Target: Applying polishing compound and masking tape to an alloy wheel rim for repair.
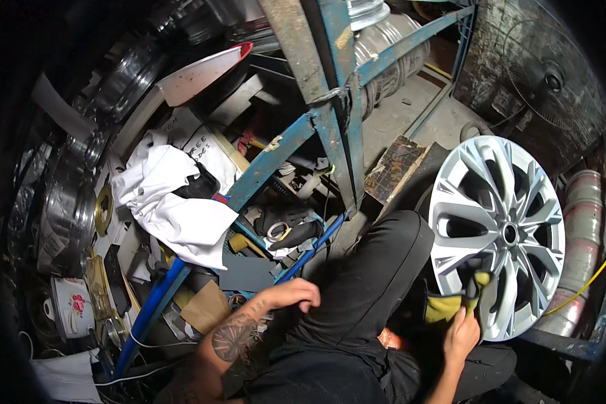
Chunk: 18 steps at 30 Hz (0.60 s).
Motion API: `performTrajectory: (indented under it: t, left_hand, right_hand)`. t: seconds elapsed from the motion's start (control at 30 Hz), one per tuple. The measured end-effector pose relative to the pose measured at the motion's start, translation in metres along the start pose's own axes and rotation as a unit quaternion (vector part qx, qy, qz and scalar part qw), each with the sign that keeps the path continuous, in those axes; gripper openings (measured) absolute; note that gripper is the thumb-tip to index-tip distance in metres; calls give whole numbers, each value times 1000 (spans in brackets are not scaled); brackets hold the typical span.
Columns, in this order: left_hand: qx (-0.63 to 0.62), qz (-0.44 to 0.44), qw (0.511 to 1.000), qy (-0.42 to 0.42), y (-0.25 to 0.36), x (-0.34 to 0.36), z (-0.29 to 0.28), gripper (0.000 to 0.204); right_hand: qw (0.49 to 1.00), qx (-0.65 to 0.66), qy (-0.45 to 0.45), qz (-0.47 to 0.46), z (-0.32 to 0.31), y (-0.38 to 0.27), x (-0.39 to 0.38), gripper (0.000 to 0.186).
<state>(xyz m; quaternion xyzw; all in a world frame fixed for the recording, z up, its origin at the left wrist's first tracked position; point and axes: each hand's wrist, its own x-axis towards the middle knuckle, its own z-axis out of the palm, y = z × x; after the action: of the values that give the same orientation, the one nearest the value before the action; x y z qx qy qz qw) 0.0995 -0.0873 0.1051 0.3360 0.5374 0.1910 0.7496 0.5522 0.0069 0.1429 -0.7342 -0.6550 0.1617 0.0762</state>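
Note:
A silver multi-spoke alloy wheel rim (510, 233) stands on edge to my right, its face turned toward me. In front of its lower left part, my right hand (462, 337) grips a yellow and black work glove (444, 307). Part of the glove overlaps the spokes; whether it touches the metal I cannot tell. My left hand (301, 296) rests close to my thigh with its fingers loosely curled. Nothing shows in it. The tattooed left forearm comes up from the lower edge, beside the cluttered shelf.
A blue metal rack (276, 158) rises ahead and to the left. A white cloth (175, 202) drapes over its clutter. Dark gloves (286, 232) lie in a tray. At right are a fan (552, 77), a stack of red-grey cylinders (581, 232) and a yellow cable (582, 291).

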Motion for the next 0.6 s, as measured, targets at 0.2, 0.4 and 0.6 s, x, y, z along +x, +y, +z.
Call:
performTrajectory:
  t: [0.2, 0.4, 0.6]
  left_hand:
    - [432, -123, 782, 433, -103, 8, -140, 30]
    - [551, -63, 691, 463, -97, 34, -190, 31]
    - [513, 113, 714, 463, -50, 5, -196, 18]
  right_hand:
    - [955, 292, 14, 52, 2, 13, -93, 30]
    - [844, 396, -318, -171, 12, -66, -130, 41]
    - [800, 354, -311, -370, -35, -158, -97, 39]
